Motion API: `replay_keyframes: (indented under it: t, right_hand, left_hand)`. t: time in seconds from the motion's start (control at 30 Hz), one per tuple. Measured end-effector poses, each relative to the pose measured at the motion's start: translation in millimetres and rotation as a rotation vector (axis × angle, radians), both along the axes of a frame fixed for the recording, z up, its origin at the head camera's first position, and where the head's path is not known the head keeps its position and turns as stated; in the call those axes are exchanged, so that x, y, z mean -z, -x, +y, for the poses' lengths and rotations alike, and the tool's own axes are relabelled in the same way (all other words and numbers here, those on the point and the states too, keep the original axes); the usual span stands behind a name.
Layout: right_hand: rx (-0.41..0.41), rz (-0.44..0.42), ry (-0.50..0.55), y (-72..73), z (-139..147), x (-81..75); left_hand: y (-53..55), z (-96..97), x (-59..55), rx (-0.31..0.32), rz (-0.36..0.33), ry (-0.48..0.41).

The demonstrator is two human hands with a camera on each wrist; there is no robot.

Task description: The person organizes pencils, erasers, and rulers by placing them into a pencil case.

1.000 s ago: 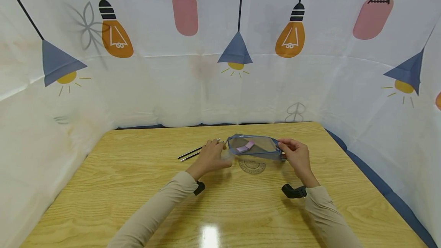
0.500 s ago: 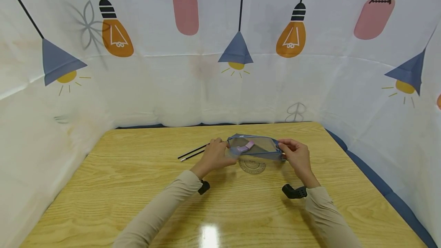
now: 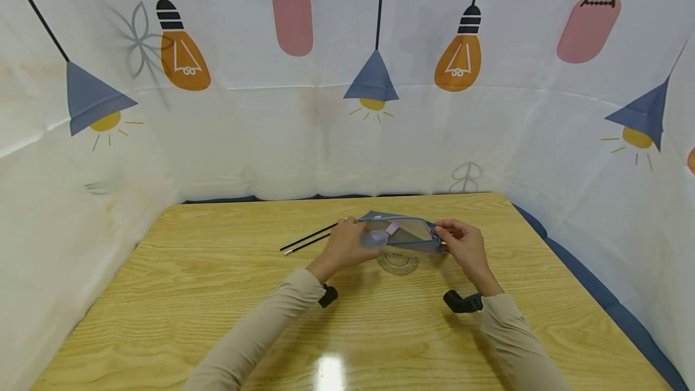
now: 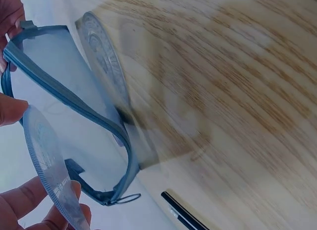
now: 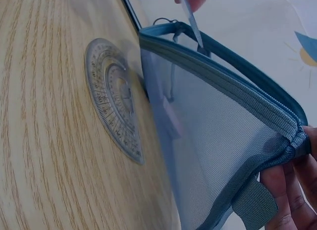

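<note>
A blue-grey mesh zip pouch (image 3: pixel 415 230) stands with its mouth unzipped. My right hand (image 3: pixel 466 251) pinches its right end by the zip, also visible in the right wrist view. At the left end, my left hand (image 3: pixel 347 245) holds a clear plastic protractor (image 4: pixel 49 158) between thumb and fingers. The protractor's edge dips into the pouch mouth in the right wrist view. A pinkish-purple block (image 3: pixel 392 229) shows inside the pouch, partly covered by the protractor. A second clear protractor (image 3: pixel 398 263) lies flat on the table just in front of the pouch.
Two dark pencil-like sticks (image 3: pixel 308 240) lie side by side on the wooden table (image 3: pixel 347 324), left of the pouch. Their far ends are behind the left hand. A white curtain (image 3: pixel 244 137) printed with lamps hangs around the table's back and sides.
My left hand has moved right with the protractor, from beside the pouch to over its mouth, and now covers part of the purple blocks. The right hand has barely moved.
</note>
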State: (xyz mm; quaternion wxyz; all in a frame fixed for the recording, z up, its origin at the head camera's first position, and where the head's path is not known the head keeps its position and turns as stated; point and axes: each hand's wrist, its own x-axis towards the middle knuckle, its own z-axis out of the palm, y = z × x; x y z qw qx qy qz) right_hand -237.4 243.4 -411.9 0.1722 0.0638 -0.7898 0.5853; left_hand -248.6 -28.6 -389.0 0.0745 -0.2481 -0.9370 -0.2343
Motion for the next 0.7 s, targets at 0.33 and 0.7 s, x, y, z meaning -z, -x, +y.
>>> replay_keyframes:
  t: [0.33, 0.7]
  right_hand:
    - [-0.007, -0.015, 0.017, -0.7, 0, 0.4]
    - [-0.009, -0.043, 0.065, -2.5, -2, -0.8]
  left_hand:
    - [3.4, 9.9, 0.4, 0.001, -0.04, -0.061]
    - [10.7, 17.8, 3.7, -0.005, -0.087, -0.118]
